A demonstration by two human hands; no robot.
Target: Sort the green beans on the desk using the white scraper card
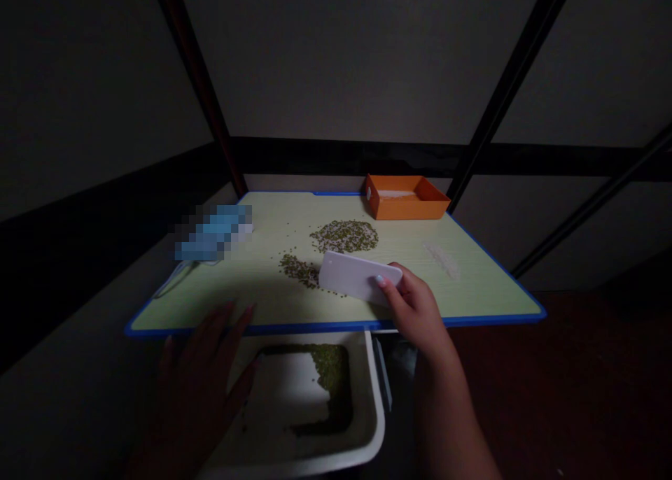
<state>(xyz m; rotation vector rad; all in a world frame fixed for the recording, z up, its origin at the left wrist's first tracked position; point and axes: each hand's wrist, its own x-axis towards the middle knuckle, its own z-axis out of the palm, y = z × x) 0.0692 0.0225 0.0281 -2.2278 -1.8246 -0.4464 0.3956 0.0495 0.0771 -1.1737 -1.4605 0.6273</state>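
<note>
My right hand [412, 301] grips a flat white plastic scraper [349, 277], thumb on its near face. The scraper stands on edge on the pale green tabletop [246, 298], its left end against a small scatter of green beans [299, 269] that look like mung beans. Behind it lies a larger pile of the same beans [346, 235]. My left hand [202, 375], dark in shadow, is spread open over the left side of a white bin [375, 424] below the table's front edge. More green beans [330, 368] lie along the bin's right side.
An orange open box [412, 209] stands at the back right, with something pale inside. Whitish grains [442, 259] lie in a strip on the right. At the left is a pixelated blue object [215, 231] with a pale cable [171, 280]. Blue edging [488, 320] rims the table.
</note>
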